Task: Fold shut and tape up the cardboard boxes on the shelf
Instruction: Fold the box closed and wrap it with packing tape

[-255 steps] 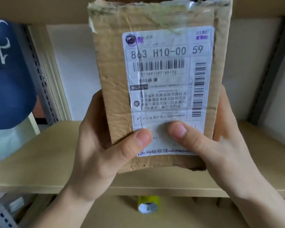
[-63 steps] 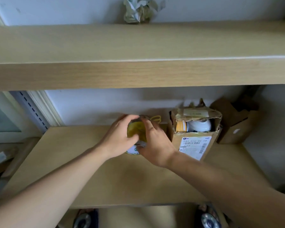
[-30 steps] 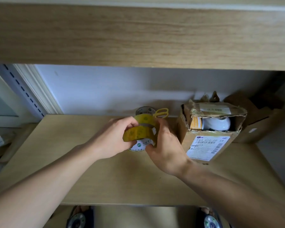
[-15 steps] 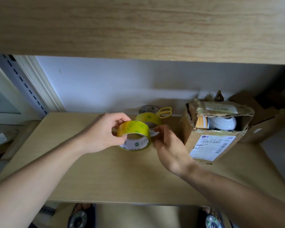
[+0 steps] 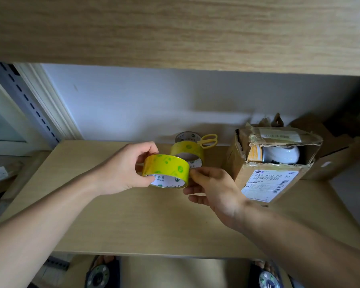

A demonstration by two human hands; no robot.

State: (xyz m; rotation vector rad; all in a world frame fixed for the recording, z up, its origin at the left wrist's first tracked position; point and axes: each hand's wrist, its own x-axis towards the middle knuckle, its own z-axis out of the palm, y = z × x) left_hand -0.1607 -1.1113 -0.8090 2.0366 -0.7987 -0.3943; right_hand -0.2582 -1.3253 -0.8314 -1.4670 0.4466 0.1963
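We read "863 H10-00 59" above barcodes on the white label (image 5: 269,184) of the open cardboard box (image 5: 264,163), which stands at the shelf's (image 5: 133,221) right, its mouth facing us. Our left hand (image 5: 125,169) grips a yellow tape roll (image 5: 166,171) above the shelf, its core axis tilted toward us; its inner print is unreadable. Our right hand (image 5: 214,190) fingertips touch its rim. Behind sit 2 more rolls (image 5: 187,151) and yellow scissors (image 5: 208,140).

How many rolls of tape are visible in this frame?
3. One yellow roll is held in the left hand; a second yellow roll sits on the shelf behind it; a pale third roll stands by the wall, partly hidden.
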